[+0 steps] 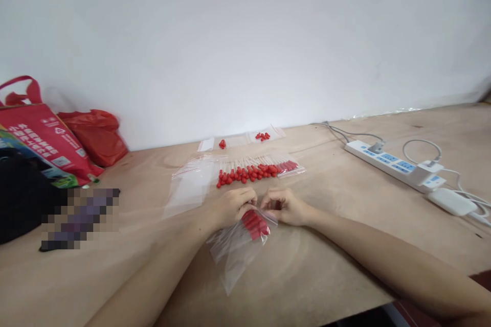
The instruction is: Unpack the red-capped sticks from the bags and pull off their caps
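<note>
Your left hand (236, 207) pinches the clear bag (233, 258), which extends toward you from those fingers, red pieces (255, 225) inside. Your right hand (287, 208) curls its fingers narrowly by the bag's edge; I cannot tell whether they grip it. Red-tipped sticks (249, 172) lie just beyond your fingers.

Soft Light Fell Evenly, Detail Blurred

Diffuse, moderately bright light spread over the pale wall (245, 51), strongest low in its middle and greyer toward the upper corners; its source lay out of view. Small glints broke on the clear plastic bag (232, 260), and a faint, soft-edged shadow lay near the right forearm (368, 248). Wide-angle distortion stretched the margins. Lettering on the red carrier bag (42, 125) looked smeared, and coarse pixel blocks masked a dark object (82, 218).
</note>
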A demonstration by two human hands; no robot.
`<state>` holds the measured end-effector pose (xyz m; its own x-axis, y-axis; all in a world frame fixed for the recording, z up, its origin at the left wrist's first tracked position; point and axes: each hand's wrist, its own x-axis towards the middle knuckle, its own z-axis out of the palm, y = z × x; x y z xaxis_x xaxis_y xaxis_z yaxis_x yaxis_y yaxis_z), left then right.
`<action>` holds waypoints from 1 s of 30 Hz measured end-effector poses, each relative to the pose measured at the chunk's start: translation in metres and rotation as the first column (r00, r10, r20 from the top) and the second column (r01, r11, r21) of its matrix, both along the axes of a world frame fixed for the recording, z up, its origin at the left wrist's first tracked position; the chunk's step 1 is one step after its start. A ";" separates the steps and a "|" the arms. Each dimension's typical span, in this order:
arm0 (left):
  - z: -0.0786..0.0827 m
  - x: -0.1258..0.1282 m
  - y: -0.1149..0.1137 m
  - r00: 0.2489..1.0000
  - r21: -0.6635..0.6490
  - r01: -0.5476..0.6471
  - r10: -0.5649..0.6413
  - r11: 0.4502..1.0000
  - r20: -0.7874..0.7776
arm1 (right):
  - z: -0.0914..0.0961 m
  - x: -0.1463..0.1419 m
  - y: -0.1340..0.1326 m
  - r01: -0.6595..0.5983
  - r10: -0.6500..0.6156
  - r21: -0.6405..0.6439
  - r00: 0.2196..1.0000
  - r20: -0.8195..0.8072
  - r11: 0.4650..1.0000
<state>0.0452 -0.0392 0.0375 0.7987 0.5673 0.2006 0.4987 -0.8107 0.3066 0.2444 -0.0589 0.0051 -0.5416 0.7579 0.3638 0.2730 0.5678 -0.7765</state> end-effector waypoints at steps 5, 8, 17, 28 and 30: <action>0.001 0.001 0.000 1.000 0.001 0.013 -0.013 1.000 -0.005 | -0.010 -0.003 0.004 0.012 -0.050 0.332 0.993 0.106 0.943; 0.007 0.002 -0.001 0.997 0.031 0.074 -0.074 0.997 -0.014 | -0.013 -0.003 0.006 -0.001 -0.087 0.540 0.987 0.137 0.841; -0.013 0.004 0.004 0.963 0.413 0.248 -0.270 0.876 -0.007 | -0.006 0.000 0.005 -0.146 -0.091 0.729 0.957 0.275 0.668; 0.007 -0.015 0.011 0.978 0.378 0.192 -0.207 0.906 -0.002 | 0.000 0.008 0.010 -0.279 -0.061 0.607 0.876 0.479 0.744; 0.009 -0.015 0.002 0.993 0.280 0.085 -0.104 0.956 0.056 | 0.002 0.011 0.011 -0.238 -0.067 0.565 0.882 0.467 0.790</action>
<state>0.0306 -0.0374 0.0461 0.8245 0.4041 0.3960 0.4012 -0.9111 0.0944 0.2557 -0.0481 0.0067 -0.8062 0.4138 0.4229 0.4214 0.9033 -0.0806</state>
